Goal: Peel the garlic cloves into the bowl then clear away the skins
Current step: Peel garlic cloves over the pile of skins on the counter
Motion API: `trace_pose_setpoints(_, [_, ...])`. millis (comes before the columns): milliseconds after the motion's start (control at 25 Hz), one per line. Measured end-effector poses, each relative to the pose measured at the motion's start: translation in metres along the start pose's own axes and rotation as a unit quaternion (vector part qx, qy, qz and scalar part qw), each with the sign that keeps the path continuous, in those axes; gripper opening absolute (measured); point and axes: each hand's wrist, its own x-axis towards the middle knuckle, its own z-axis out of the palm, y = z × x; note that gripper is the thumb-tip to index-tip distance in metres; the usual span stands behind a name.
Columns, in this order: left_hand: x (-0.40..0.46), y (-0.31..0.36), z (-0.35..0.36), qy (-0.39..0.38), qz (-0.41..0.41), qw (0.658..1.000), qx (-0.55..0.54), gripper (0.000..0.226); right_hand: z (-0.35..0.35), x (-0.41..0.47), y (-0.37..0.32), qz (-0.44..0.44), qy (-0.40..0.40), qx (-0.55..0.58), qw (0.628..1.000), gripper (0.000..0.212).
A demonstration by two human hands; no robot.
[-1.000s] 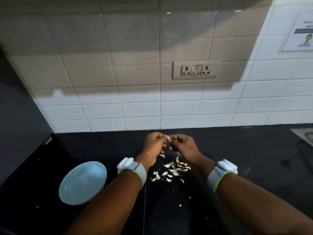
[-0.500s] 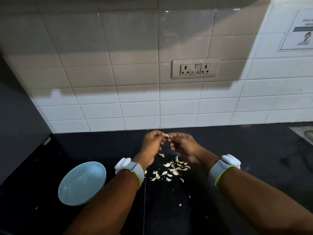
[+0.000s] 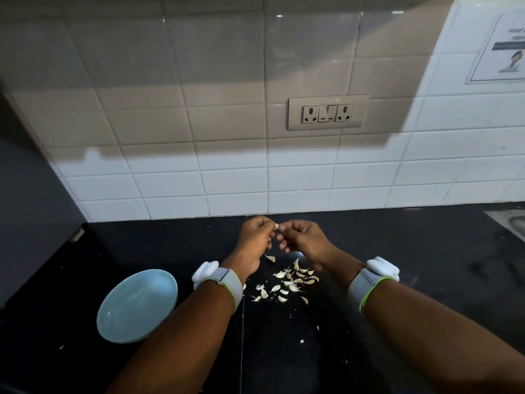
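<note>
Both hands pinch one clove (image 3: 277,226) between their fingertips, the left hand (image 3: 255,240) and right hand (image 3: 305,238) meeting above the counter (image 3: 426,265) near the wall. This looks like the peeling step; next the bared clove must go left into the bowl (image 3: 136,305), which looks empty, while the skins (image 3: 287,284) wait. Against the earlier frame, little differs: hands and skins sit much the same.

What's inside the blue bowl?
Nothing shows inside the blue bowl: only its smooth, shiny bottom. The left forearm covers a bit of its right rim, so that edge stays hidden.
</note>
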Motion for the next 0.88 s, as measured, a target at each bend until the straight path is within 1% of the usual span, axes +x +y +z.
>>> trace_pose_setpoints(120, [0.001, 0.004, 0.002, 0.0, 0.005, 1.0, 0.013, 0.018, 0.003, -0.002, 0.002, -0.009, 0.007, 0.022, 1.0, 0.017])
trace_pose_setpoints(240, [0.0, 0.003, -0.001, 0.005, 0.015, 0.999, 0.053, 0.014, 0.003, -0.004, 0.001, -0.011, 0.025, 0.066, 0.997, 0.019])
trace_pose_setpoints(320, [-0.003, 0.0, -0.005, 0.01, 0.018, 0.996, 0.086, 0.016, 0.0, -0.006, -0.003, -0.005, 0.028, 0.09, 0.996, 0.017])
trace_pose_setpoints(440, [-0.003, -0.007, -0.008, 0.008, 0.006, 0.989, 0.148, 0.023, -0.005, -0.007, -0.004, 0.005, 0.02, 0.09, 0.996, 0.016])
trace_pose_setpoints(560, [-0.002, -0.012, -0.007, -0.008, 0.019, 0.974, 0.225, 0.022, -0.006, -0.007, -0.001, -0.002, 0.049, 0.083, 0.995, 0.014])
trace_pose_setpoints(640, [-0.003, -0.013, -0.005, -0.02, 0.018, 0.972, 0.232, 0.005, -0.007, -0.007, 0.0, -0.015, 0.085, 0.058, 0.995, 0.009])
trace_pose_setpoints(680, [-0.003, -0.012, -0.003, -0.023, 0.018, 0.973, 0.228, 0.006, -0.007, -0.006, 0.0, -0.017, 0.099, 0.056, 0.993, 0.006])
trace_pose_setpoints(760, [-0.005, -0.009, 0.001, -0.014, 0.039, 0.973, 0.225, 0.025, -0.008, -0.006, -0.001, -0.018, 0.115, 0.072, 0.991, 0.004])
trace_pose_setpoints(800, [-0.007, -0.008, 0.002, -0.013, 0.045, 0.976, 0.215, 0.026, -0.008, -0.006, -0.001, -0.018, 0.117, 0.082, 0.99, 0.004])
trace_pose_setpoints(880, [-0.011, -0.004, 0.006, -0.035, 0.049, 0.983, 0.174, 0.015, -0.008, -0.007, -0.003, -0.015, 0.117, 0.097, 0.988, 0.005])
